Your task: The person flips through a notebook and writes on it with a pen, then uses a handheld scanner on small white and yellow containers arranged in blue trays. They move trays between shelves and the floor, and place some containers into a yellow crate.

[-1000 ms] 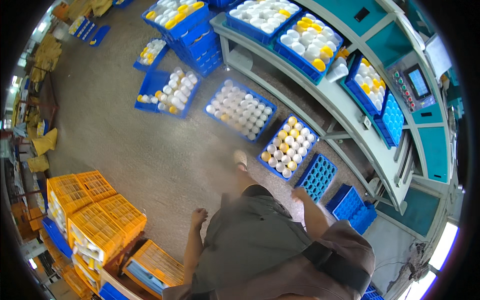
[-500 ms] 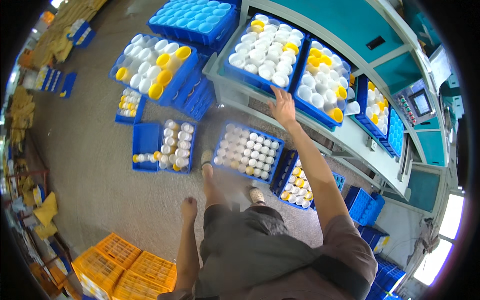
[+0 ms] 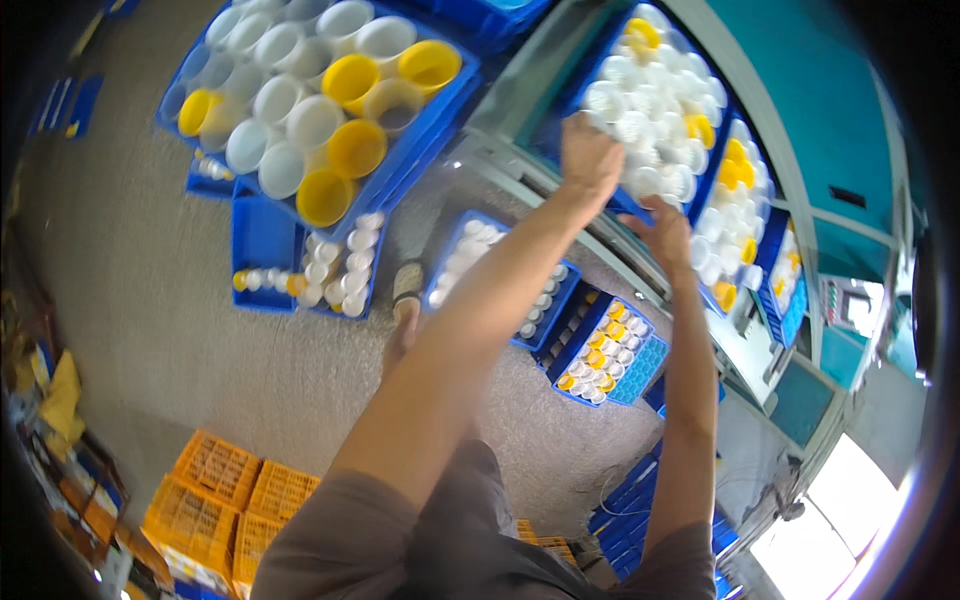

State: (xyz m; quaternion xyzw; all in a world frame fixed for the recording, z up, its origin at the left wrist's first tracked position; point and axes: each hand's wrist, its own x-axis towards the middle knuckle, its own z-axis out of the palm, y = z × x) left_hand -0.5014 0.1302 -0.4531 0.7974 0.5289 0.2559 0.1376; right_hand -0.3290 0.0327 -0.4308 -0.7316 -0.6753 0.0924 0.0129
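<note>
Reaching with 2 hands to 1 blue crate on the counter, packed with white and yellow cups; left hand at its near left side, slightly blurred, fingers curled inward; cannot tell whether closed on rim or cups; right hand lower and farther right, by the crate's near side, thumb parted from the fingers, partly spread; cannot tell if gripping; left of the counter, at upper left, 1 raised crate, also blue, with white and yellow cups, mouths up; below, on the floor, 1 open crate, blue, several cups lying sideways; at lower left, orange slatted crates, close together; between, 1 clog, pale, on the foot.
</note>
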